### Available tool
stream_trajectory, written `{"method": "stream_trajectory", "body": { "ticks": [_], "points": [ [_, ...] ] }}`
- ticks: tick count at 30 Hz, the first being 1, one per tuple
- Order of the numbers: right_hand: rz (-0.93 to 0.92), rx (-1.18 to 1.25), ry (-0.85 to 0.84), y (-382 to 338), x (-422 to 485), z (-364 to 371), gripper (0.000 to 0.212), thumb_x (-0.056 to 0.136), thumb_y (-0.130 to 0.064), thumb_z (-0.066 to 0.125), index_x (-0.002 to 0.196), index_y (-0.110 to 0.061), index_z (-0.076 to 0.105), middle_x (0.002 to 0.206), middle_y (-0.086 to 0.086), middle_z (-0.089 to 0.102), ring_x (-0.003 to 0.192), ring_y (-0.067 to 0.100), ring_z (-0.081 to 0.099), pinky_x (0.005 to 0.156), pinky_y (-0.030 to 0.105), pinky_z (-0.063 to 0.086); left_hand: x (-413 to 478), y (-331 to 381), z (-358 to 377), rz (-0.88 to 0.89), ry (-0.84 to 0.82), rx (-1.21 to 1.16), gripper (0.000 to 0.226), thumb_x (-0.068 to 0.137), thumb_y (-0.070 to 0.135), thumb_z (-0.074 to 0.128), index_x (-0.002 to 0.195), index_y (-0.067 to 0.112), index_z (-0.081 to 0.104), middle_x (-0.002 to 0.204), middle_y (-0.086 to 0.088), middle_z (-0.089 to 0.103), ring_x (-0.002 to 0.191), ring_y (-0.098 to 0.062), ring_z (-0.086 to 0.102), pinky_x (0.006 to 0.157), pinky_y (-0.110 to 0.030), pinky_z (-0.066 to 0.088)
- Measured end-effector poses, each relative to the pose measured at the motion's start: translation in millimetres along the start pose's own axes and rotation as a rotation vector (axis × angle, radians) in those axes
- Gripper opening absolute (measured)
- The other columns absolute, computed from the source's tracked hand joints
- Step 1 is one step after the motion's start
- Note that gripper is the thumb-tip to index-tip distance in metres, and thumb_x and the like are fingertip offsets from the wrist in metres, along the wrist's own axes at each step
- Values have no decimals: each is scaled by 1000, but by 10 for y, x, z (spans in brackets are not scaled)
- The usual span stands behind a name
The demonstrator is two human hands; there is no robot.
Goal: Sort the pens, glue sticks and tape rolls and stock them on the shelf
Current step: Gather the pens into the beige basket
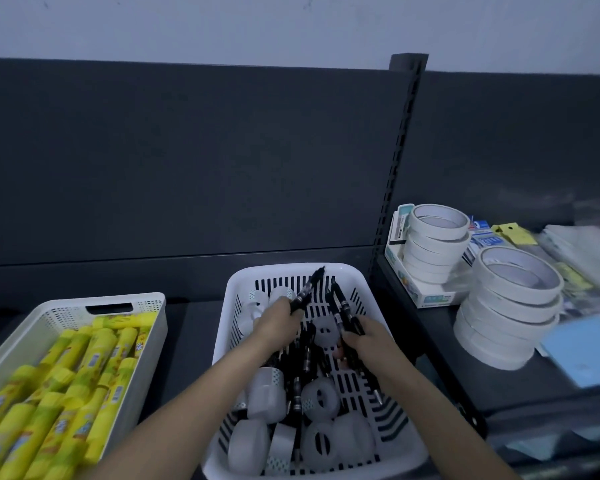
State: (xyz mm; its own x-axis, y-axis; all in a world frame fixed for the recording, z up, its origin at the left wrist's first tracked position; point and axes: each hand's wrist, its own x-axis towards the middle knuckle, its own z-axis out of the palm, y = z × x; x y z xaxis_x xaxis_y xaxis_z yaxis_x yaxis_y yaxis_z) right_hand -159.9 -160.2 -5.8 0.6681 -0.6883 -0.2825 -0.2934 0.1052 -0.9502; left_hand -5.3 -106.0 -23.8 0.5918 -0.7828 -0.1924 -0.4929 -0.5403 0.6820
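Two hands hold black pens (307, 289) over the basket (293, 270) at centre frame: our left hand (278, 320) and right hand (361, 336) each clutch some. More pens and tape rolls (321, 400) lie inside. Glue sticks (84, 362) fill the tray (63, 304) at lower left. Next, we judge, the pens need a spot on the shelf (194, 327).

stationery shop | dark slotted shelving upright (397, 161) | stacked tape rolls (433, 244) | basket of glue sticks (63, 382) on shelf
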Motion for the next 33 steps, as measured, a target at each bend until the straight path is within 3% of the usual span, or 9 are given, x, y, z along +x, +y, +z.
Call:
{"method": "stream_trajectory", "body": {
  "ticks": [3, 7, 10, 15, 18, 22, 29, 33],
  "points": [
    [-4, 69, 6, -84, -86, -7, 21, 97, -3, 38, 86, -10, 55, 67, 9, 57, 56, 17, 53, 46, 20, 47, -71, 30, -88, 60, 73, -209, 10, 99, 19, 39, 102, 10, 42, 73, 0, 46, 65, -17, 48, 60, -30, 38],
    [-62, 170, -26, -163, -160, 14, 24, 96, 1, 39, 82, -9, 56, 58, 2, 59, 57, 14, 54, 54, 24, 49, -189, 6, -227, 80, 128, -354, 5, 98, 18, 41, 95, 14, 41, 75, -1, 45, 56, -16, 44, 50, -28, 35],
    [-71, 200, -65, -188, -151, 93, 16, 96, -1, 41, 89, -6, 56, 65, 7, 61, 60, 17, 58, 60, 30, 51, -386, -57, -381, 34, 166, -429, 15, 98, 16, 41, 84, 20, 39, 73, -3, 43, 51, -15, 39, 45, -24, 32],
    [-85, 155, -208, -314, -119, 522, 15, 94, 2, 42, 89, -4, 55, 73, 12, 60, 62, 20, 58, 56, 26, 51, -827, -393, -700, -17, 339, -489, 7, 97, 11, 43, 91, 14, 41, 62, -2, 41, 46, -14, 36, 42, -23, 29],
    [-79, 158, -282, -404, -120, 949, 15, 93, 8, 39, 93, -2, 52, 77, 15, 56, 59, 19, 59, 49, 24, 51, -1085, -691, -973, -63, 407, -515, 17, 97, 8, 42, 83, 18, 40, 62, -1, 39, 45, -13, 35, 42, -22, 27],
    [-84, 146, -376, -509, -191, 1588, 21, 93, 10, 37, 84, -3, 51, 76, 14, 54, 57, 18, 58, 43, 18, 50, -1424, -1144, -1389, -125, 463, -590, 25, 97, 4, 39, 77, 18, 40, 63, -2, 36, 43, -10, 33, 37, -17, 26],
    [-99, 127, -484, -667, -237, 3097, 24, 92, 11, 36, 85, -5, 53, 79, 12, 55, 68, 20, 59, 47, 18, 52, -1996, -2261, -2339, -184, 601, -603, 12, 97, 4, 39, 91, 14, 41, 63, -3, 38, 43, -13, 33, 38, -17, 26],
    [-66, 158, -540, -805, -298, 4162, 24, 91, 13, 35, 85, -4, 51, 77, 12, 51, 58, 16, 59, 44, 17, 50, -2289, -3032, -3006, -250, 661, -550, 12, 95, 1, 40, 101, 10, 45, 58, -5, 37, 44, -15, 33, 40, -21, 27]
  ]
}}
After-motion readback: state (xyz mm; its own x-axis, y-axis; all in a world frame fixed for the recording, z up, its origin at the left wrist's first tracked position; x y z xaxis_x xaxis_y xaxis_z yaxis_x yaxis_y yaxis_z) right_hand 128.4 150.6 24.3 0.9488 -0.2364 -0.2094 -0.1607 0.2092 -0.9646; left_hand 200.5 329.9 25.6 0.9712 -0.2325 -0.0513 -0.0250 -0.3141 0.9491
